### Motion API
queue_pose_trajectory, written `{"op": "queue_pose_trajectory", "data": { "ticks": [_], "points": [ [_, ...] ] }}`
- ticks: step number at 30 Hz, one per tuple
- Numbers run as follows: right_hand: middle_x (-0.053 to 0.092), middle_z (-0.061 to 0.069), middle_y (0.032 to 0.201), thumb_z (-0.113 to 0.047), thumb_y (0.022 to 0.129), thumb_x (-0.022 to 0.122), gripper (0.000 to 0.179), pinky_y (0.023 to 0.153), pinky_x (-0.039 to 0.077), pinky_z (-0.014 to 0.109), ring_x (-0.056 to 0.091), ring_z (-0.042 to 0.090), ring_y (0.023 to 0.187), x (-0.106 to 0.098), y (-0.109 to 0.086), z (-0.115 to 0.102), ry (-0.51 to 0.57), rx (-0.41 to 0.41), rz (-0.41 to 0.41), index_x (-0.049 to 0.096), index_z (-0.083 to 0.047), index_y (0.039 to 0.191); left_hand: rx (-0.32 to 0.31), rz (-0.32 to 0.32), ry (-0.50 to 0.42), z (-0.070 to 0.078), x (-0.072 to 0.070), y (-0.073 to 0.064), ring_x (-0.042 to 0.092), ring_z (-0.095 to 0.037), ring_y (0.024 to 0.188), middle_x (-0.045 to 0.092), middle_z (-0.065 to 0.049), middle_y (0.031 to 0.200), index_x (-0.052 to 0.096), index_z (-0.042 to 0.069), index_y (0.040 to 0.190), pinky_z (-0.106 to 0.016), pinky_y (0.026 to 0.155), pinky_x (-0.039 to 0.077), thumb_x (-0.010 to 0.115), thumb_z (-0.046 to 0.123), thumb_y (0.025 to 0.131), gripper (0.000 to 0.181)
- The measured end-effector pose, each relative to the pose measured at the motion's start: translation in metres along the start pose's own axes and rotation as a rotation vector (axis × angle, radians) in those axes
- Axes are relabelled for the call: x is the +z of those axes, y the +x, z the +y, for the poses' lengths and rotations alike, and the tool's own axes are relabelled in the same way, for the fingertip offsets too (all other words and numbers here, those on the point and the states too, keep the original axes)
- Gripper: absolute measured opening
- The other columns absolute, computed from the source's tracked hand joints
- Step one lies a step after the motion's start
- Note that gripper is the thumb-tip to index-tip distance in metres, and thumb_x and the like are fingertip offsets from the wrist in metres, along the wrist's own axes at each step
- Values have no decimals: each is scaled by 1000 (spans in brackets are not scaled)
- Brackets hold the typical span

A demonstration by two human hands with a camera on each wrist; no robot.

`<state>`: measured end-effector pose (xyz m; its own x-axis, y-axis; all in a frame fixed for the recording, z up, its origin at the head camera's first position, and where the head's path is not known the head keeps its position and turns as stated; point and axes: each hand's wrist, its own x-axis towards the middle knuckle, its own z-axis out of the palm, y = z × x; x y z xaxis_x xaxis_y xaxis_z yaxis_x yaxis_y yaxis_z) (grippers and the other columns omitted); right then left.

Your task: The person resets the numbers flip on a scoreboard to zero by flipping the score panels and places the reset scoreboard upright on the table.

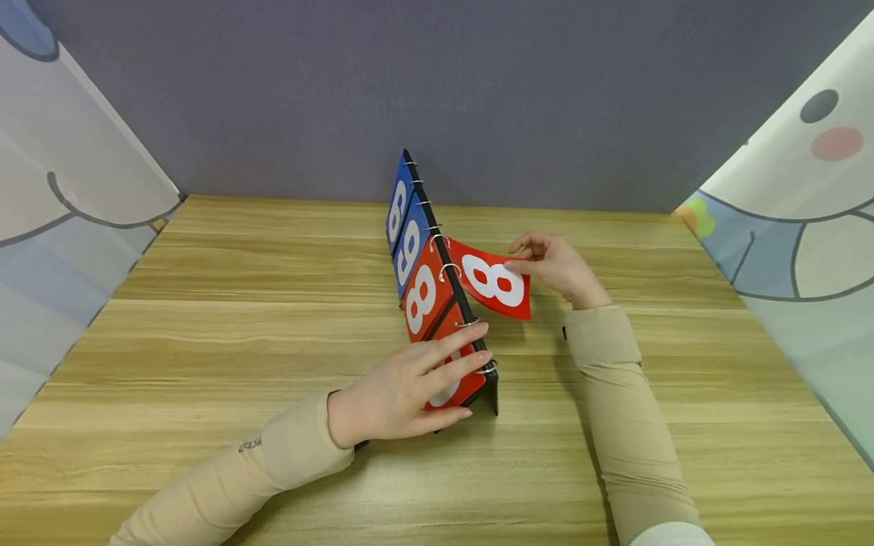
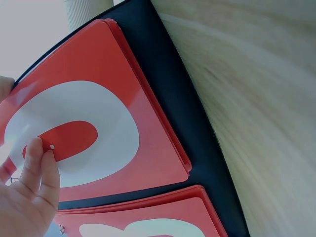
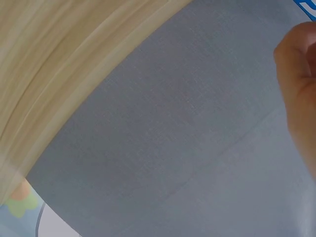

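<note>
A black flip scoreboard stands tent-like on the wooden table, its number cards hung on metal rings. My left hand rests over its near end, fingers straight across to the top edge, partly hiding a red card. That card carries a white 0 in the left wrist view, where two fingertips touch it. Beyond the scoreboard's right side, my right hand pinches the free edge of a red card with a white 8, lifted and slightly bent on its rings. Another red 8 card lies on the left face.
Two blue cards with white digits hang at the scoreboard's far end. Behind the wooden table rises a grey panel. Cartoon-printed sheets flank both sides.
</note>
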<state>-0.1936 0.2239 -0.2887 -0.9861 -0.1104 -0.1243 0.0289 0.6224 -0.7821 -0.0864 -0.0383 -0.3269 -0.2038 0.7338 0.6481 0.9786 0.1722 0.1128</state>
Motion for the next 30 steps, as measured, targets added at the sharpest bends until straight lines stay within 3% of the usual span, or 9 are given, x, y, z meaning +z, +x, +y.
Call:
{"op": "queue_pose_trajectory", "data": {
  "ticks": [10,15,22,30],
  "points": [
    [64,-1,82,-17,90,66,21,70,46,26,56,13,77,-2,0,-1,10,-11,-8,60,-3,105,-6,-6,-8,-1,0,0,56,-12,94,40,-17,144,34,9,139,-26,78,49,73,32,84,72],
    [64,-3,80,-19,91,65,20,66,43,26,54,13,76,-3,1,1,14,-9,-15,56,-5,102,-3,-7,-10,-1,-1,1,57,-12,98,40,-17,144,34,8,139,-27,78,49,73,32,83,73],
    [63,2,91,-19,91,65,19,79,47,34,56,16,84,-3,0,4,53,-36,2,56,-4,99,-3,-5,-6,0,0,1,57,-13,98,40,-17,144,35,8,139,-27,79,49,73,32,83,72],
    [61,-2,88,-26,92,63,25,76,47,32,56,14,81,-8,-4,3,110,-36,-5,56,-5,103,-3,-2,-2,0,0,1,57,-12,95,40,-17,144,35,9,139,-26,78,49,76,30,80,75]
  ]
}}
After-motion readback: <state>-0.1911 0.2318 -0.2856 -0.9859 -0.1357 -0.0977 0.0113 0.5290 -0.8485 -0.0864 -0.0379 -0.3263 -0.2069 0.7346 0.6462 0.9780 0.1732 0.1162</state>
